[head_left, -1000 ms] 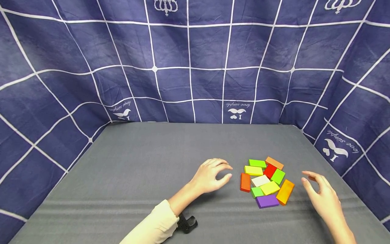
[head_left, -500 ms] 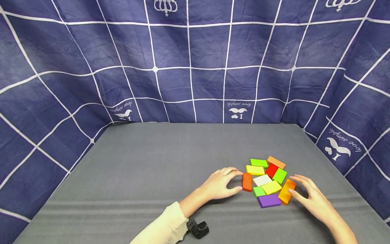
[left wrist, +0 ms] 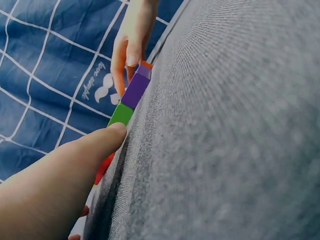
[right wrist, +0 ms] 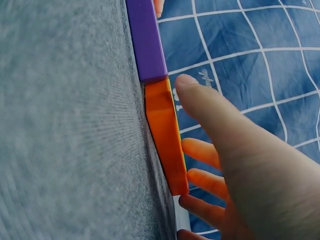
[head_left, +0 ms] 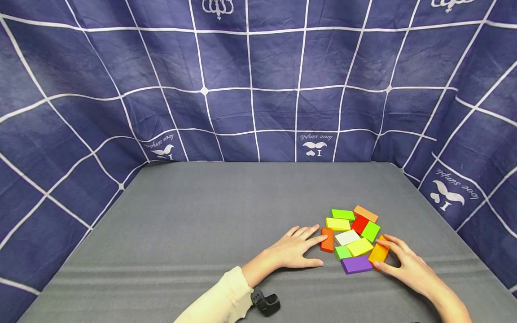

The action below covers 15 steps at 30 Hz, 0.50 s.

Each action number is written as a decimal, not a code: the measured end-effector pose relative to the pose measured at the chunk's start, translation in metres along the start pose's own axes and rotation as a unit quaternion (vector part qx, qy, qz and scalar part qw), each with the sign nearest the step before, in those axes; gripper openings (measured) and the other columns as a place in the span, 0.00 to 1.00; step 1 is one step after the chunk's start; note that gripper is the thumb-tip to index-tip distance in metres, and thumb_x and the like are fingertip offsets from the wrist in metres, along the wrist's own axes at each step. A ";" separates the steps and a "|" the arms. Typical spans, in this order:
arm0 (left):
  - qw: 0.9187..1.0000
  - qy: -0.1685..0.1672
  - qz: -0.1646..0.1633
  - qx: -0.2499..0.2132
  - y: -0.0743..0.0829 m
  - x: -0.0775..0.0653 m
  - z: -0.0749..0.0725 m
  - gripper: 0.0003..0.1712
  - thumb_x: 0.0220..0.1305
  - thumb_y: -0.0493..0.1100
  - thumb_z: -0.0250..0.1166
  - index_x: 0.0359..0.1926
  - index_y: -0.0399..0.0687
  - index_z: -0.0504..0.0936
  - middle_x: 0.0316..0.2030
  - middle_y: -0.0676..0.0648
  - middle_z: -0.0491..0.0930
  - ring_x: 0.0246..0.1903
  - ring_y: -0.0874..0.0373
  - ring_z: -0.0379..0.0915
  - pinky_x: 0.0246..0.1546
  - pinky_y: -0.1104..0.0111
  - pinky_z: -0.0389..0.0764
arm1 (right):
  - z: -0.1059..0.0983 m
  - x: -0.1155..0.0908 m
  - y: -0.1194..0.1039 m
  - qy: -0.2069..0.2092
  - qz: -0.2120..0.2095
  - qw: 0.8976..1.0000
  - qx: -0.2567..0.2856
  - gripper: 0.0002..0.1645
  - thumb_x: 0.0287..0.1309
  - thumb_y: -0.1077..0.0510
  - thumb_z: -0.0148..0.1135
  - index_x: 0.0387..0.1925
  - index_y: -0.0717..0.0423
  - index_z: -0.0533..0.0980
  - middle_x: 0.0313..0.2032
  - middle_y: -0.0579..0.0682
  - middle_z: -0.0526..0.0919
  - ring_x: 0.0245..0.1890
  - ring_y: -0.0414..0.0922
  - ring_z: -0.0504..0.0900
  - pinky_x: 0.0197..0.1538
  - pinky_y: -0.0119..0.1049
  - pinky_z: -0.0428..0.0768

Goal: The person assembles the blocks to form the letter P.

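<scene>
Amid blue cloth (head_left: 278, 63), toward the desk's (head_left: 222, 202) right edge, a red-orange block (head_left: 328, 245) is being touched by the spread left hand (head_left: 291, 252), an orange block (head_left: 379, 254) by the spread right hand (head_left: 409, 265).

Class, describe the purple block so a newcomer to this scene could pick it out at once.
On the grey table, find the cluster of blocks right of centre in the head view. At its nearest edge, just left of the orange block by the right hand, lies the purple block. No other block there is purple.
</scene>
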<state>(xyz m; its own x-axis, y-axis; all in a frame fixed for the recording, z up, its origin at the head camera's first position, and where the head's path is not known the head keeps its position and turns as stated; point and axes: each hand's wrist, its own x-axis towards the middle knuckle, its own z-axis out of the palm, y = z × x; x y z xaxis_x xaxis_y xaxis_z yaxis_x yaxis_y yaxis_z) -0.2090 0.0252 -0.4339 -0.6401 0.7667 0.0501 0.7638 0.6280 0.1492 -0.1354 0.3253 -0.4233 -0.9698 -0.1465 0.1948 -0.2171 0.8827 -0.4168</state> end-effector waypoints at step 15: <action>0.999 0.047 0.006 -0.026 0.000 0.000 -0.002 0.30 0.54 0.66 0.58 0.54 0.59 0.70 0.65 0.52 0.63 0.64 0.63 0.58 0.65 0.67 0.60 | 0.001 -0.001 0.000 -0.031 0.015 0.999 0.009 0.41 0.40 0.44 0.70 0.55 0.58 0.68 0.60 0.69 0.59 0.55 0.70 0.63 0.45 0.69 0.65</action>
<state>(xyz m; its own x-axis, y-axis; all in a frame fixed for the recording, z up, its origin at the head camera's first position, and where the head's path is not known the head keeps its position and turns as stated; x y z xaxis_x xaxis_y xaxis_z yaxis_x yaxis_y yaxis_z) -0.2093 0.0249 -0.4321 -0.6381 0.7562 0.1448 0.7675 0.6097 0.1981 -0.1342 0.3246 -0.4243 -0.9810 -0.1472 0.1262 -0.1883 0.8790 -0.4381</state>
